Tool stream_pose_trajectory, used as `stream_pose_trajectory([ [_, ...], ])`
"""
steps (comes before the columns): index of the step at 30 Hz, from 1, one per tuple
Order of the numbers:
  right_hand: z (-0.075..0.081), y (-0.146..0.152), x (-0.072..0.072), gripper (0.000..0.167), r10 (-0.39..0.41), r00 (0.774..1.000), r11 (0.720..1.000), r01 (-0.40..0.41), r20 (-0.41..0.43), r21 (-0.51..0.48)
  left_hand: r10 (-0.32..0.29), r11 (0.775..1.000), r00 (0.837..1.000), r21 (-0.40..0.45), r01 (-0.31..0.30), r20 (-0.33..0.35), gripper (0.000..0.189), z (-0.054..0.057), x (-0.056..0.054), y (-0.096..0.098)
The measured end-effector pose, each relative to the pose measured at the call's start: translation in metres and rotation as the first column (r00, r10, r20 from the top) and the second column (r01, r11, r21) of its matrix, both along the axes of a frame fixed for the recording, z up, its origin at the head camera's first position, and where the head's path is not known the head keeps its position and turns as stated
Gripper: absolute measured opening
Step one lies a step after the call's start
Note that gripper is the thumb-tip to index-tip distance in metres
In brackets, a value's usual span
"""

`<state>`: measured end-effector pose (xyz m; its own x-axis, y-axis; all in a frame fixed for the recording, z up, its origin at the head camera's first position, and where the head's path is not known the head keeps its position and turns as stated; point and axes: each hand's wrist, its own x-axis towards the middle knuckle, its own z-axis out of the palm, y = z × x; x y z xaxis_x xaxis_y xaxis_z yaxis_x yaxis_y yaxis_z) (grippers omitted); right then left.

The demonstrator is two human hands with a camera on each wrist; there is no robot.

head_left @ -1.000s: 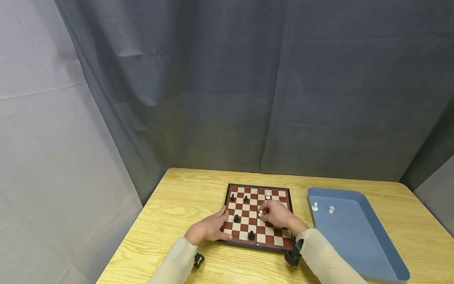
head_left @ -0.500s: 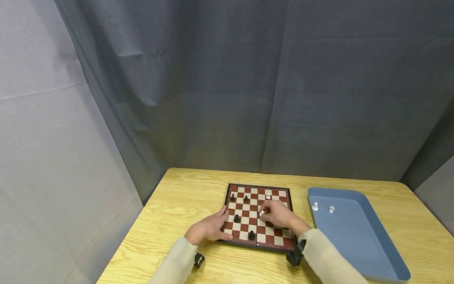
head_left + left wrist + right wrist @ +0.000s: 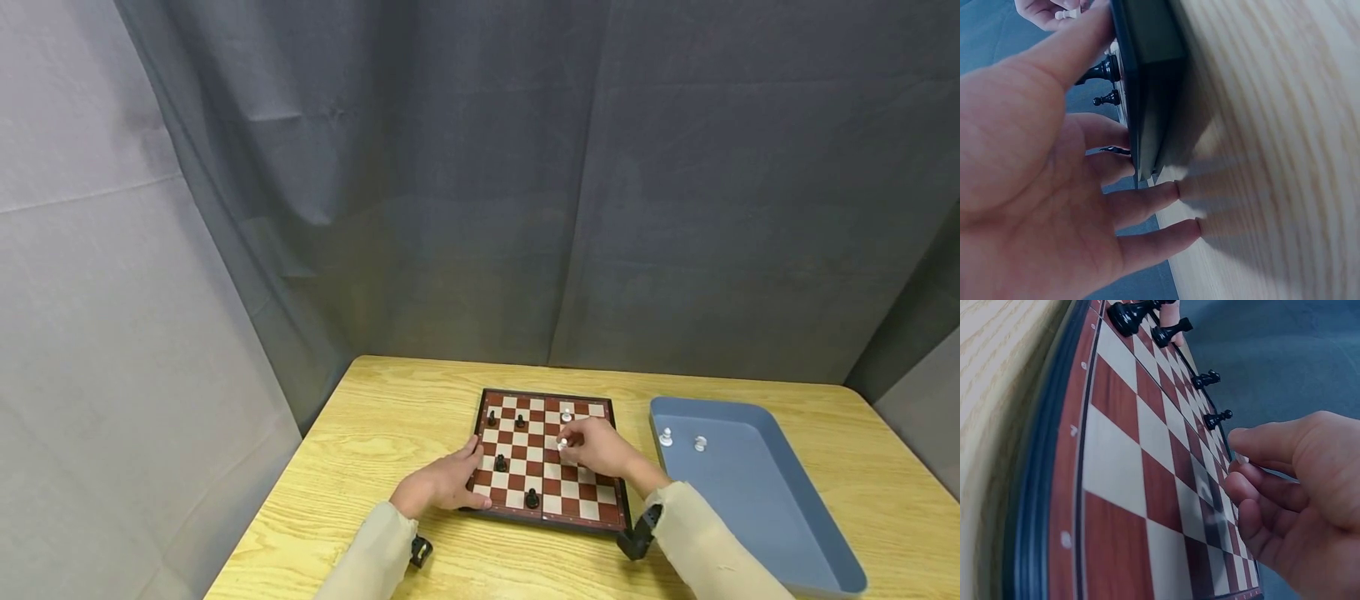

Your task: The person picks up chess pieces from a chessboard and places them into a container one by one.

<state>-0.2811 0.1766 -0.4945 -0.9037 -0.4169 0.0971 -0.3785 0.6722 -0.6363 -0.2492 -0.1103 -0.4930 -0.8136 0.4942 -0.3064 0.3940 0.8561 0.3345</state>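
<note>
My right hand (image 3: 600, 448) has thumb and fingertips pinched round a small white plastic-looking chess piece (image 3: 563, 444), no slack that I can see, though the fingers hide most of it. That piece is just off the centre of the flat red-and-cream checkered chessboard (image 3: 553, 503), toward one o'clock; I can't tell whether its base touches a square. My left hand (image 3: 450, 481) holds nothing, its fingers relaxed against the board's edge near half past eight.

I'd worry about a low swing toward twelve: the knuckles could clip the upright white chess piece (image 3: 567, 415) there. A slack pinch could let mine tip. A shove from the left could skid the board and rattle the glossy black chess pieces (image 3: 501, 463) at seven, nine, ten and eleven.

Underneath is a yellow wood-grain table (image 3: 300, 533); at three o'clock a shallow blue-grey tray (image 3: 757, 500) carries two more white pieces (image 3: 666, 438). Dark grey fabric curtain (image 3: 465, 208) hangs at twelve, paler grey cloth (image 3: 112, 292) at ten
</note>
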Motion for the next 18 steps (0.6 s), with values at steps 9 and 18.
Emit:
stream_pose_trajectory([
  [9,0.013,0.014,0.003,0.007,0.005,1.000,1.000,-0.006,-0.012,-0.021,-0.002,1.000,1.000,-0.002,0.002,-0.002,0.092,0.000,0.000,0.000],
  [18,0.024,0.034,0.003,0.010,-0.006,1.000,1.000,0.006,-0.024,-0.013,0.004,1.000,1.000,0.001,-0.004,0.000,0.092,0.001,0.001,0.000],
])
